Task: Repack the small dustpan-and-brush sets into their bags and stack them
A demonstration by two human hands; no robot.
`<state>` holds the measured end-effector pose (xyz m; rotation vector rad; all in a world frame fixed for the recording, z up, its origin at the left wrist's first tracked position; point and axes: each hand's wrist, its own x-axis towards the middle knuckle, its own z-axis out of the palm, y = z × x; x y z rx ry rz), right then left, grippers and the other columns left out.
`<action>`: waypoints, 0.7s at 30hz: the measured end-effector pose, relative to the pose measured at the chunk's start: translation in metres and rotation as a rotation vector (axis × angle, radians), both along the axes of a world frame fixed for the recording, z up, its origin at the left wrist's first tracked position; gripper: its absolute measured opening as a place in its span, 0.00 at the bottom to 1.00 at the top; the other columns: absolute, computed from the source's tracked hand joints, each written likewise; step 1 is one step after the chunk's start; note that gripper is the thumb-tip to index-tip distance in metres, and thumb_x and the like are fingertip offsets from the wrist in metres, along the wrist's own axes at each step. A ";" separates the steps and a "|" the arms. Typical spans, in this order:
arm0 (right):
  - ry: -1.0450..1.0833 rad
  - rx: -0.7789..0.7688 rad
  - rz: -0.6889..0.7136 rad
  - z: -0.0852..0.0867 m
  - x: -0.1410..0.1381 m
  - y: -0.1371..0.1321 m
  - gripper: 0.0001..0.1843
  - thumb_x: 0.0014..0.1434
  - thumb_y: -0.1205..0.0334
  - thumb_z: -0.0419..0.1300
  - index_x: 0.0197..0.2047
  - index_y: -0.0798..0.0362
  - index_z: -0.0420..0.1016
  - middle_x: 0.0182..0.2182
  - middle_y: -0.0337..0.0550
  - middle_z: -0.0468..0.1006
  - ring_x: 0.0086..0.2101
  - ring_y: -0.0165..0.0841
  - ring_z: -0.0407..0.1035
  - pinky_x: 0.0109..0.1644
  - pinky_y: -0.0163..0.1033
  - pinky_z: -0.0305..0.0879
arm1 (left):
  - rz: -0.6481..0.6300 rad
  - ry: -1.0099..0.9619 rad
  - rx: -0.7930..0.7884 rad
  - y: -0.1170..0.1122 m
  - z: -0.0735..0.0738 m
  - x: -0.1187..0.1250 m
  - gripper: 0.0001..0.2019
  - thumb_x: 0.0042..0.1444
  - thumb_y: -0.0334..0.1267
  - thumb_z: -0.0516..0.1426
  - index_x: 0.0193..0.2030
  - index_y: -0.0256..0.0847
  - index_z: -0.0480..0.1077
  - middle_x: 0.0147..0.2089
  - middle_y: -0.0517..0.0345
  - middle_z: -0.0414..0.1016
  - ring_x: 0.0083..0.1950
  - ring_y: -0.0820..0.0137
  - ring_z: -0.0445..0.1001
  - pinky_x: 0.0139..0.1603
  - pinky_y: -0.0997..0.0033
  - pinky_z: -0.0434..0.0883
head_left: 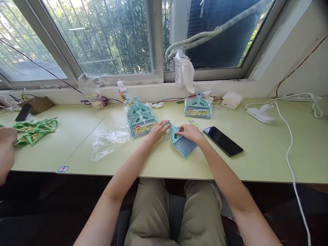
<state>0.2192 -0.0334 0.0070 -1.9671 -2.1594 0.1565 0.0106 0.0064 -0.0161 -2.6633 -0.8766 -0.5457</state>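
A teal dustpan with a small brush (185, 146) lies unwrapped on the table, its grey-blue bristles facing the front edge. My left hand (159, 131) has its fingertips closed at the end of the dustpan handle (174, 128). Over the brush's upper part, my right hand (190, 132) is closed, thumb and fingers pinching near the handle; its palm side is hidden. Left of my left hand lie wrapped teal dustpan-and-brush sets (142, 123), overlapping, with yellow labels. A yellow printed label (193, 123) lies behind my right hand.
Another wrapped set (198, 107) stands toward the window. A black phone (223, 141) lies right of my hand, a clear plastic bag (109, 140) left. A drink bottle (124, 93), white power strip (261, 114) and green cone-shaped items (36, 131) are around. Another person's hand (7, 150) is far left.
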 end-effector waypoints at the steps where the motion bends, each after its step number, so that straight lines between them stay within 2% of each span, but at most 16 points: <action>1: 0.012 0.000 -0.009 -0.002 0.000 0.001 0.17 0.54 0.44 0.59 0.35 0.49 0.79 0.36 0.44 0.80 0.39 0.37 0.71 0.35 0.36 0.57 | -0.021 0.033 0.008 0.001 -0.002 0.003 0.23 0.57 0.23 0.51 0.59 0.40 0.61 0.63 0.45 0.62 0.65 0.61 0.59 0.59 0.58 0.65; 6: 0.066 0.005 -0.018 -0.007 -0.001 0.005 0.17 0.55 0.45 0.59 0.36 0.49 0.79 0.36 0.44 0.80 0.38 0.37 0.71 0.34 0.35 0.57 | -0.015 0.147 0.070 -0.002 -0.003 0.022 0.20 0.60 0.23 0.45 0.57 0.33 0.64 0.58 0.40 0.66 0.62 0.61 0.64 0.59 0.61 0.65; 11: 0.118 -0.018 0.020 -0.009 0.000 0.007 0.16 0.55 0.47 0.60 0.35 0.50 0.78 0.34 0.43 0.79 0.36 0.34 0.71 0.33 0.34 0.55 | 0.046 0.216 0.095 -0.001 -0.006 0.032 0.18 0.62 0.25 0.43 0.55 0.31 0.66 0.57 0.37 0.67 0.59 0.58 0.67 0.52 0.61 0.69; 14: 0.135 -0.031 0.049 -0.009 0.001 0.008 0.15 0.54 0.47 0.60 0.35 0.50 0.77 0.34 0.41 0.79 0.35 0.33 0.70 0.32 0.34 0.54 | 0.036 0.186 0.040 0.002 -0.012 0.032 0.19 0.61 0.24 0.44 0.55 0.30 0.66 0.58 0.35 0.68 0.58 0.57 0.68 0.53 0.58 0.67; 21: 0.146 -0.061 0.130 -0.008 0.005 0.007 0.15 0.53 0.47 0.61 0.35 0.50 0.76 0.32 0.39 0.79 0.32 0.31 0.69 0.31 0.33 0.53 | -0.032 0.027 -0.202 0.001 -0.017 0.026 0.21 0.61 0.27 0.41 0.54 0.31 0.68 0.55 0.33 0.69 0.56 0.52 0.68 0.52 0.52 0.64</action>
